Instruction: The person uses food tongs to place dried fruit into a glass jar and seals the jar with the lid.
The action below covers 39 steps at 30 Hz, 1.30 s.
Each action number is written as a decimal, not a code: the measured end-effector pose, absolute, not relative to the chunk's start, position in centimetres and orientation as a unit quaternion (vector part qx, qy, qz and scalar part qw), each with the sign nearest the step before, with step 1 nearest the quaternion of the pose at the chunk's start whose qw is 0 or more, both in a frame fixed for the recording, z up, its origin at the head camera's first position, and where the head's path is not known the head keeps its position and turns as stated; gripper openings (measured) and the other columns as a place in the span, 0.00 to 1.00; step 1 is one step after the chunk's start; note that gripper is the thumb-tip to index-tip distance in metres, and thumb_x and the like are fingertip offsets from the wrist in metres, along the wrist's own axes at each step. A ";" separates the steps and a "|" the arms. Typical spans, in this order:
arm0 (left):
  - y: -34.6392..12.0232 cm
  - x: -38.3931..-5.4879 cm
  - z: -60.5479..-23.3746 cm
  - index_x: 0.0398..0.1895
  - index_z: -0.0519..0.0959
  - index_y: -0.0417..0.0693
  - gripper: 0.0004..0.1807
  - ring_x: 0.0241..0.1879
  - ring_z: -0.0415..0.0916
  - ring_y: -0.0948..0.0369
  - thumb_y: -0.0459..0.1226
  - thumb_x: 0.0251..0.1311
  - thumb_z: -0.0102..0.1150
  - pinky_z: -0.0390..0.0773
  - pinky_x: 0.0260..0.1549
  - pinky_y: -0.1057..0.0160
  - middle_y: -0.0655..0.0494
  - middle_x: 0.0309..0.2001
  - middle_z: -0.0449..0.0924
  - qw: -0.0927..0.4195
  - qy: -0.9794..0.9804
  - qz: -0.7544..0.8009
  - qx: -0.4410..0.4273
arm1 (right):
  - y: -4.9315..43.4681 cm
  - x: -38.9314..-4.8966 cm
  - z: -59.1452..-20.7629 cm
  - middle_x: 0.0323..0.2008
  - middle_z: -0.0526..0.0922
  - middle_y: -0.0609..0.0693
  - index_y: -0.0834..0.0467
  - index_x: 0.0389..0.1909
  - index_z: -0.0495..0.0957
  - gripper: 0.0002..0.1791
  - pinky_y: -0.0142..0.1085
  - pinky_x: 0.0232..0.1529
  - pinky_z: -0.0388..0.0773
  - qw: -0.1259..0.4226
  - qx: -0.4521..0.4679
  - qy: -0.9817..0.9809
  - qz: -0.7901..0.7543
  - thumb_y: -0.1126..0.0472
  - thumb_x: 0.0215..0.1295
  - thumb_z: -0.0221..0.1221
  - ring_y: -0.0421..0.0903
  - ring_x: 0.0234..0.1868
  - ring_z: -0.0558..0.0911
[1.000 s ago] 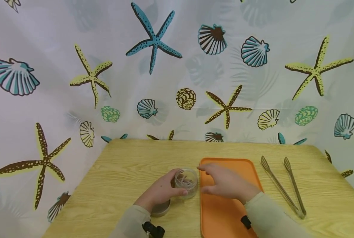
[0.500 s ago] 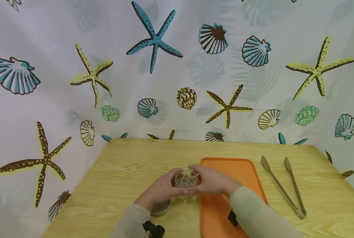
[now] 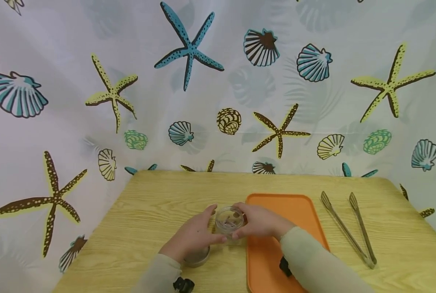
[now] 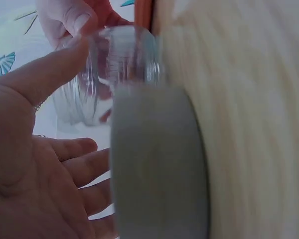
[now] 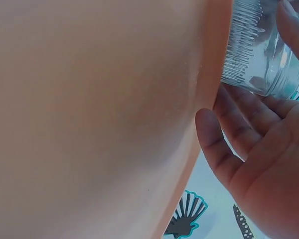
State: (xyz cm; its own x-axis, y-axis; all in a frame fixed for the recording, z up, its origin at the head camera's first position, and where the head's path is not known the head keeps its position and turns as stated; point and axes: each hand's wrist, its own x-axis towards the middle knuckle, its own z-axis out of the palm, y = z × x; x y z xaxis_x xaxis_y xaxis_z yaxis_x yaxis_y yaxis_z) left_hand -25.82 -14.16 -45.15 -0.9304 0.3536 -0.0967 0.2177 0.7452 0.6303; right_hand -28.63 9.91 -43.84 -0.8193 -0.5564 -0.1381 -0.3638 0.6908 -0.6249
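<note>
A clear glass jar (image 3: 229, 220) stands open-topped on the table, left of the orange tray, with small pale things inside at its bottom. My right hand (image 3: 261, 221) grips its right side, thumb at the front and fingers behind. In the right wrist view the fingers of that hand (image 5: 269, 154) curl about the jar (image 5: 261, 50). My left hand (image 3: 193, 235) is spread at the jar's left, its fingers off the glass. The left wrist view has its thumb (image 4: 55, 69) overlapping the jar (image 4: 124, 55). Beneath that hand lies a round grey lid (image 3: 197, 257).
An orange tray (image 3: 276, 268) lies under my right forearm, its left edge beside the jar. Metal tongs (image 3: 349, 232) lie spread to the right of it. A curtain (image 3: 218, 81) printed with starfish and shells hangs behind the wooden table (image 3: 159, 195).
My right hand came left over the tray and took hold of the jar. My left hand then let go of the jar, opened its fingers and drew slightly left.
</note>
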 end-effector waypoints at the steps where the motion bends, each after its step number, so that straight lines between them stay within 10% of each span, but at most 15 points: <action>1: -14.6 -25.6 -45.0 0.80 0.57 0.47 0.58 0.67 0.69 0.47 0.60 0.51 0.74 0.69 0.60 0.41 0.46 0.70 0.69 0.101 0.934 0.306 0.154 | 9.8 -28.6 -43.8 0.57 0.79 0.48 0.53 0.76 0.62 0.50 0.47 0.55 0.75 0.162 -0.255 0.904 -0.302 0.41 0.56 0.73 0.45 0.54 0.79; 16: -21.3 -23.1 -44.6 0.77 0.62 0.46 0.64 0.70 0.61 0.43 0.53 0.34 0.86 0.65 0.63 0.38 0.46 0.73 0.64 0.133 0.941 0.248 0.190 | 9.4 -28.6 -43.8 0.61 0.77 0.50 0.52 0.76 0.63 0.50 0.49 0.59 0.72 0.167 -0.243 0.902 -0.315 0.43 0.56 0.74 0.49 0.59 0.76; 39: -20.4 -23.3 -44.6 0.67 0.71 0.40 0.50 0.58 0.72 0.51 0.53 0.42 0.80 0.74 0.53 0.46 0.48 0.62 0.75 0.123 0.938 0.242 0.214 | 8.8 -28.6 -44.1 0.58 0.79 0.48 0.52 0.75 0.64 0.49 0.49 0.59 0.72 0.161 -0.247 0.892 -0.342 0.43 0.56 0.74 0.47 0.57 0.77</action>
